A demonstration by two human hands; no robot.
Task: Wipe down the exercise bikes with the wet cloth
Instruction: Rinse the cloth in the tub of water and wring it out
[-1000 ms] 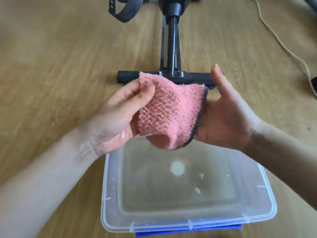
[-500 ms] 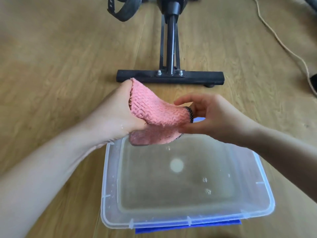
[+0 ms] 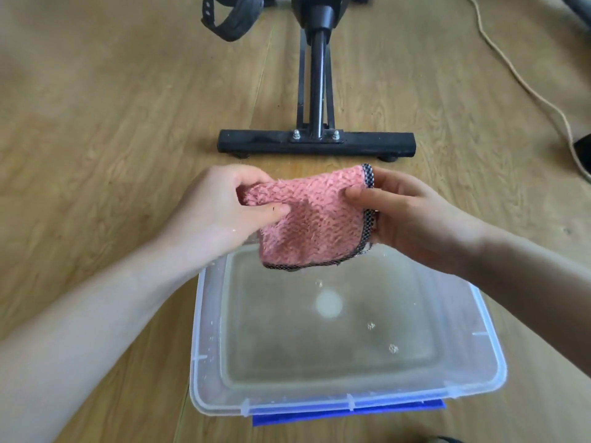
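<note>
A pink fluffy cloth [image 3: 315, 225] with a black-and-white checked hem hangs between both hands over the far edge of a clear plastic tub [image 3: 486, 356] holding water. My left hand [image 3: 220, 209] pinches the cloth's left side between thumb and fingers. My right hand [image 3: 406, 215] grips its right edge, thumb on top. Straight ahead on the floor stands the black exercise bike [image 3: 315, 143], showing its cross-foot with two bolts and an upright post. A black pedal strap [image 3: 230, 17] hangs at the top.
The floor is light wood laminate [image 3: 96, 123]. A beige cable [image 3: 524, 81] runs down the right side to a dark object [image 3: 583, 151] at the right edge. A blue lid [image 3: 348, 415] peeks out from under the tub's near edge.
The cloth was bunched and folded between both hands half a second ago. Now it is spread flatter and hangs down, with my right hand holding its hemmed edge.
</note>
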